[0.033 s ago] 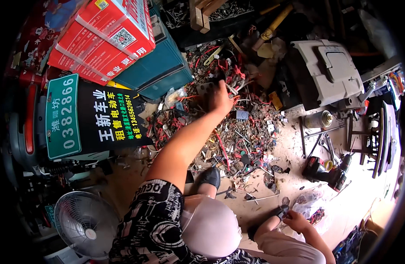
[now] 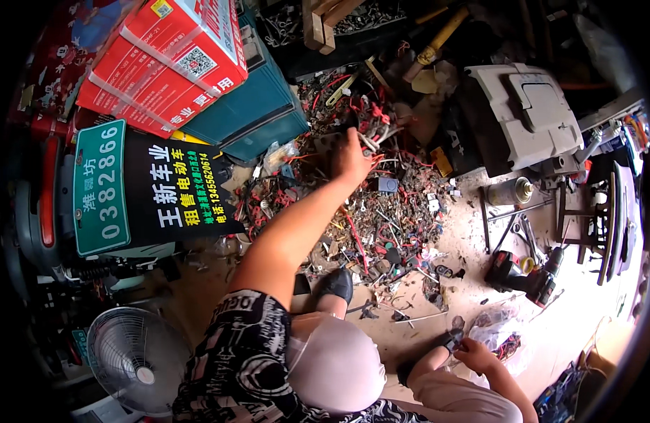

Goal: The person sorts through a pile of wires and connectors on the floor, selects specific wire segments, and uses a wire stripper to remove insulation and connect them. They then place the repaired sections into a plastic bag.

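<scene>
My left hand (image 2: 352, 161) reaches into the far part of a heap of mixed scrap (image 2: 388, 218). Its fingers are partly hidden, but they look closed around a bundle of red and whitish wires (image 2: 374, 134), whose ends stick out to the right. A small grey square part (image 2: 387, 185) lies just right of the wrist. Down at the lower right, my right hand (image 2: 476, 354) is by my right foot, fingers drawn together. What they hold, if anything, I cannot make out. A clear plastic bag (image 2: 497, 326) with wire pieces in it lies beside that hand.
A red carton (image 2: 162, 63) sits on a teal case (image 2: 261, 99) at the far left. Left are a scooter's green plate (image 2: 100, 187) and a fan (image 2: 138, 359). On the right are a cordless drill (image 2: 533, 275), a spray can (image 2: 512, 191) and a whitish plastic housing (image 2: 526, 113).
My left arm has shifted very slightly to the left, and the wires by that hand have tilted a little. My right hand looks unmoved.
</scene>
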`<state>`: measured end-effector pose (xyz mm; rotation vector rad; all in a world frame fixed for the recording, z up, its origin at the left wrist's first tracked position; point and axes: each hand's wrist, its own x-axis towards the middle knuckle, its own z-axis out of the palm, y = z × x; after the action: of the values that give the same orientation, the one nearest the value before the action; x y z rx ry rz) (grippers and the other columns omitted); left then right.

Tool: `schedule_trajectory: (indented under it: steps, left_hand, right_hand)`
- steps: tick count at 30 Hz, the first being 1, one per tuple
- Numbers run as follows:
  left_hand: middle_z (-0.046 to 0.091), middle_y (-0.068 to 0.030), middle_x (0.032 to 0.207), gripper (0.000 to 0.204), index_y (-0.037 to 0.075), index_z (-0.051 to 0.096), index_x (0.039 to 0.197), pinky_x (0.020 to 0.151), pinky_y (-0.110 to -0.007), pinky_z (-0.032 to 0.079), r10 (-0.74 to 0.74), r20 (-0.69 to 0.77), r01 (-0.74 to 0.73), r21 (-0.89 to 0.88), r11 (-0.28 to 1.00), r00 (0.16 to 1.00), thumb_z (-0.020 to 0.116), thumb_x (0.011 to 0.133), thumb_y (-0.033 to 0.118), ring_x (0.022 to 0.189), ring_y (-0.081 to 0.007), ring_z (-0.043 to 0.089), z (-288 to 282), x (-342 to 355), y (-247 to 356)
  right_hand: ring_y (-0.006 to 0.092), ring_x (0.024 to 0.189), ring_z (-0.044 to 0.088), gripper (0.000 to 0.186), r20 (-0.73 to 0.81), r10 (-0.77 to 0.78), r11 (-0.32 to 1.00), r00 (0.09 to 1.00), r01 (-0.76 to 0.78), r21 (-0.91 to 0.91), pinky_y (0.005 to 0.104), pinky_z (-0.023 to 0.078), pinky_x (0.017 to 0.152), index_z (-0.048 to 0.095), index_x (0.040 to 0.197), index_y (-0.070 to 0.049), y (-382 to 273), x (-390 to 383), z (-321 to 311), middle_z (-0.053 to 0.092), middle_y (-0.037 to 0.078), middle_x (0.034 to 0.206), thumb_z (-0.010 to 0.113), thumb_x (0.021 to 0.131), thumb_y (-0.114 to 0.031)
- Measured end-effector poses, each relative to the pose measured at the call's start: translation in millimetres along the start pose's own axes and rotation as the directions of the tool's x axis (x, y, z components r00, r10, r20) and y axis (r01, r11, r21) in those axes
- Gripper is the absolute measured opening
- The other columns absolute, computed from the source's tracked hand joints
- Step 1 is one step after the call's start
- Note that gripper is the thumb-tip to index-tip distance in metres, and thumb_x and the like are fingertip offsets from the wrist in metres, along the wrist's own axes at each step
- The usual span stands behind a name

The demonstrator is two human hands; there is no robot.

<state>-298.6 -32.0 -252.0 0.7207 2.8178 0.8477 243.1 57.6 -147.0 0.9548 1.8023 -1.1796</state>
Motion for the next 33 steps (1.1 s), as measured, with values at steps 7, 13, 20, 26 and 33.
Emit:
schedule_trajectory:
  steps: [7,13,20,26,33]
  left_hand:
    - [0.062,-0.0136,0.103,0.053,0.004,0.045,0.119,0.08,-0.038,0.051,0.065,-0.278,-0.182,-0.423,0.888,0.959,0.075,0.075,0.006,0.095,-0.0255,0.063,-90.7,-62.2,-33.8]
    - [0.061,-0.009,0.097,0.048,0.003,0.044,0.116,0.072,-0.032,0.051,-0.164,-0.327,-0.021,-0.496,0.868,0.931,0.073,0.077,0.004,0.082,-0.0182,0.063,-108.0,-104.3,-133.8]
    - [0.056,-0.0189,0.122,0.09,-0.004,0.027,0.139,0.084,-0.037,0.048,-0.542,-0.203,0.401,-0.477,0.782,0.816,0.082,0.071,0.019,0.101,-0.0263,0.06,-83.0,-96.5,-272.6]
    - [0.025,-0.0219,0.147,0.087,0.004,0.023,0.146,0.108,-0.046,0.029,-0.225,-0.44,0.29,0.085,0.953,0.869,0.07,0.073,0.008,0.135,-0.0376,0.031,-108.5,-103.3,-91.8]
    - [0.018,-0.0241,0.15,0.103,0.017,0.015,0.151,0.111,-0.047,0.03,0.08,0.004,-0.08,0.015,0.997,0.997,0.079,0.07,0.016,0.136,-0.0425,0.028,-56.0,-38.0,-17.1]
  right_hand:
    - [0.0229,0.078,0.061,0.032,0.003,0.066,0.998,0.998,-0.066,0.015,0.0359,0.049,0.073,0.062,0.103,-0.001,-2.1,-7.0,-2.8,0.065,0.015,0.085,0.064,0.082,-0.026]
    - [0.0233,0.08,0.062,0.033,0.023,0.088,0.996,0.996,-0.089,0.011,0.0365,0.049,0.073,0.061,0.104,-0.001,-4.7,-14.2,-1.6,0.065,0.015,0.086,0.064,0.082,-0.026]
    - [0.0208,0.078,0.062,0.034,0.029,0.035,0.999,0.999,-0.035,-0.003,0.0355,0.049,0.07,0.063,0.107,-0.002,7.5,-4.9,5.0,0.066,0.013,0.085,0.063,0.083,-0.025]
    - [0.0181,0.077,0.06,0.032,0.011,0.074,0.997,0.997,-0.074,0.01,0.0336,0.049,0.068,0.063,0.107,-0.002,-2.0,-9.0,0.4,0.065,0.01,0.086,0.064,0.084,-0.025]
    - [0.0276,0.078,0.063,0.033,0.014,0.055,0.998,0.998,-0.055,0.04,0.0389,0.048,0.073,0.059,0.095,0.001,1.6,0.9,1.5,0.065,0.018,0.084,0.064,0.081,-0.029]
